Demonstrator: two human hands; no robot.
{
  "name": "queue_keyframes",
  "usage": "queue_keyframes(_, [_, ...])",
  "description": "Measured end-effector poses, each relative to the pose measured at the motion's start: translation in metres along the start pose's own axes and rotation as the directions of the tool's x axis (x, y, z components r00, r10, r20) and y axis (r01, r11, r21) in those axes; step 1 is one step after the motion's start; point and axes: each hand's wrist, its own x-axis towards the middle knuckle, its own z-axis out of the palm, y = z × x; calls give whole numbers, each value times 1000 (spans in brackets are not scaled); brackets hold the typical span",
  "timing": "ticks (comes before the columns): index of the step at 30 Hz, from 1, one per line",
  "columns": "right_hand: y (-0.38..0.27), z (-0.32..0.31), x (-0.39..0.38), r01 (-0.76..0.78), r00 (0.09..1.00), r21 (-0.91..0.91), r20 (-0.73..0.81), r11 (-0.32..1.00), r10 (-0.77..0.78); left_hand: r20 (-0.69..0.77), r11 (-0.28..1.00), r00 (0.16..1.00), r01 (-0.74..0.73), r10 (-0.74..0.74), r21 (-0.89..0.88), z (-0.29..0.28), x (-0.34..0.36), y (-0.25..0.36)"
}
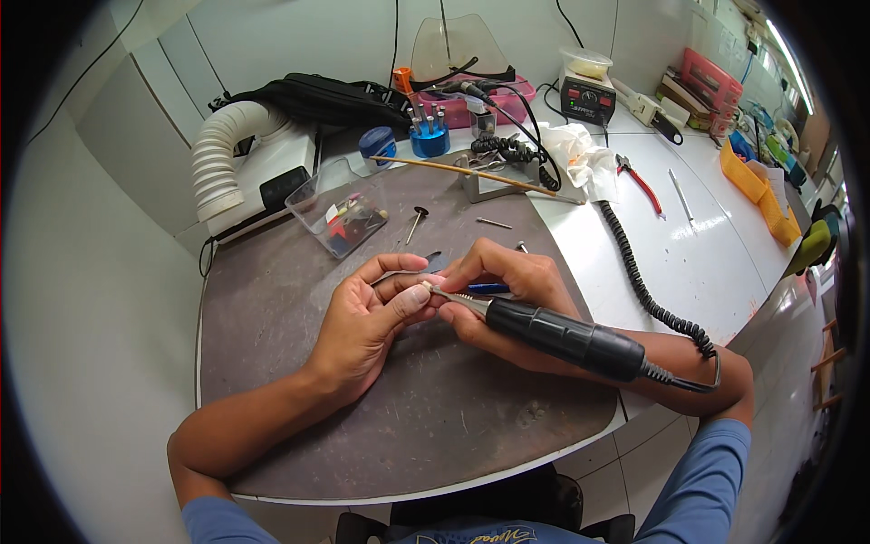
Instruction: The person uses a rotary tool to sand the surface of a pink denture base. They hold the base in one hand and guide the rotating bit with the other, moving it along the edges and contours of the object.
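Note:
Over the grey mat (299,390), my left hand (358,317) pinches a tiny whitish piece (427,286) between thumb and fingertips. The piece is mostly covered, so its exact shape cannot be made out. My right hand (517,276) is closed round a black rotary handpiece (562,337), its metal nose pointing left. The tip of the handpiece meets or nearly meets the piece, and the two hands touch at the fingers. Under my right fingers lies a blue, pen-like thing (488,288). Just beyond the hands rest a black-headed bur (418,218) and a slim metal bur (494,222).
A clear box (340,222) of small parts stands left, near a white ribbed hose (222,150). Behind are a blue bur stand (429,138) and a long thin wooden stick (471,172). Red-handled pliers (643,189), crumpled tissue (580,156), a coiled cord (639,281) and a control box (587,98) lie right.

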Motion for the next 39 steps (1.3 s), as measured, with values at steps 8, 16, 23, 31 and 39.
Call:
queue_keyframes(8, [-2,-1,-1,23,1000,-5,-14,1000,-23,2,1000,1000,-5,5,0,0,-1,1])
queue_keyframes(16, [-2,0,-1,8,1000,-10,0,1000,-8,7,1000,1000,5,-5,18,0,-1,0])
queue_keyframes(23, [-1,0,-1,2,1000,13,-3,1000,-2,-7,999,1000,-2,2,33,0,-2,1])
queue_keyframes(31, [-1,-2,-1,11,1000,9,2,1000,-11,-3,1000,1000,-13,13,28,1,-1,-1])
queue_keyframes(39, [-1,-1,-1,45,999,-15,-5,999,-45,3,998,999,-47,47,49,-3,-1,-6])
